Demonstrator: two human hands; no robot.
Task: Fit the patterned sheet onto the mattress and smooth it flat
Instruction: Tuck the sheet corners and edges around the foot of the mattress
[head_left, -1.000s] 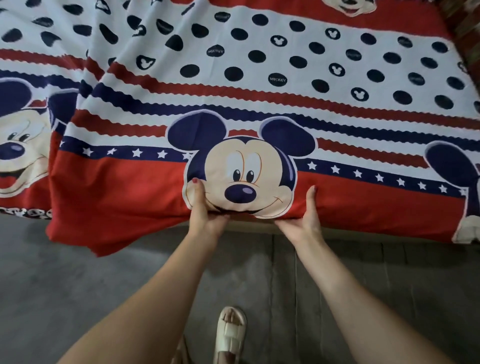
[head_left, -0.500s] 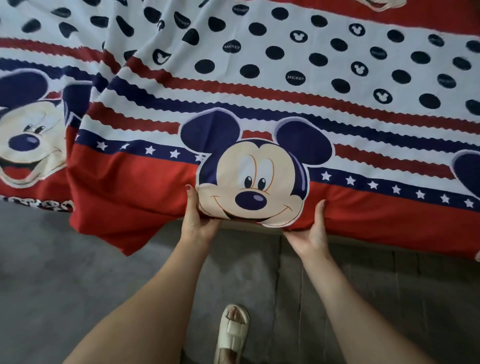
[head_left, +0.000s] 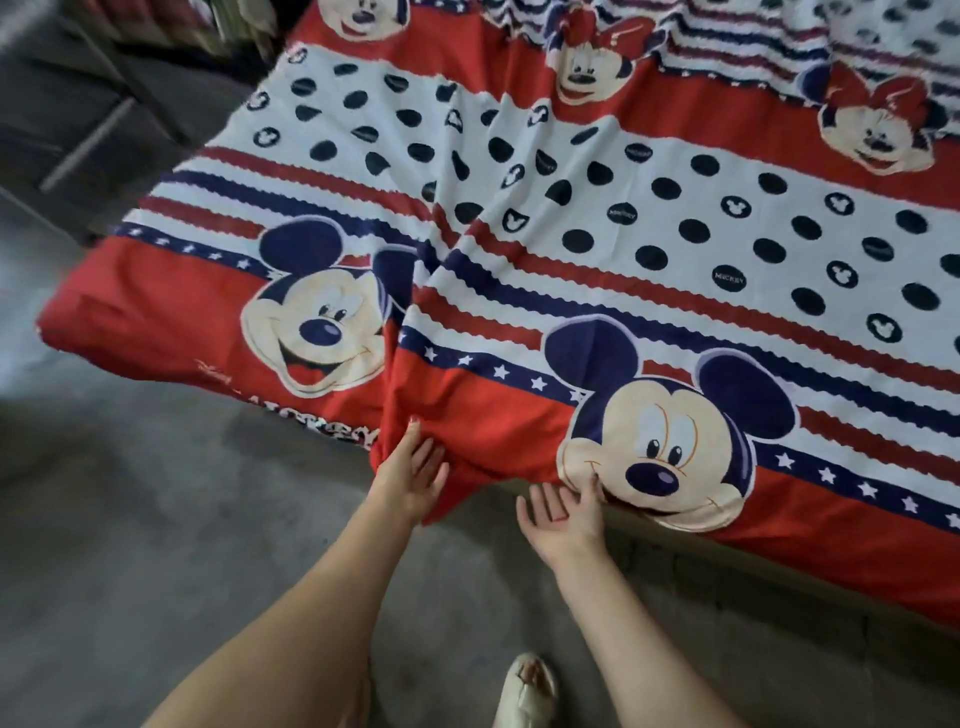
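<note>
The patterned sheet (head_left: 623, 234), red, white and navy with cartoon mouse faces and black dots, lies spread over the mattress. A long crease runs from the dotted band down to a bunched red fold hanging off the near edge. My left hand (head_left: 410, 473) touches that hanging fold with straight fingers. My right hand (head_left: 563, 514) is palm up with fingers spread, its fingertips against the sheet's edge just below a mouse face. A dark strip of the bed's side (head_left: 670, 545) shows under the sheet's hem.
Grey concrete floor (head_left: 156, 519) lies in front of the bed. My foot in a cream sandal (head_left: 524, 691) stands near the bottom of the view. Dark furniture (head_left: 78, 104) sits at the upper left beside the bed's far corner.
The view swung left, showing the bed's left corner. Both hands let go of the sheet's edge beside the mouse face and moved left; the left hand now touches the bunched fold.
</note>
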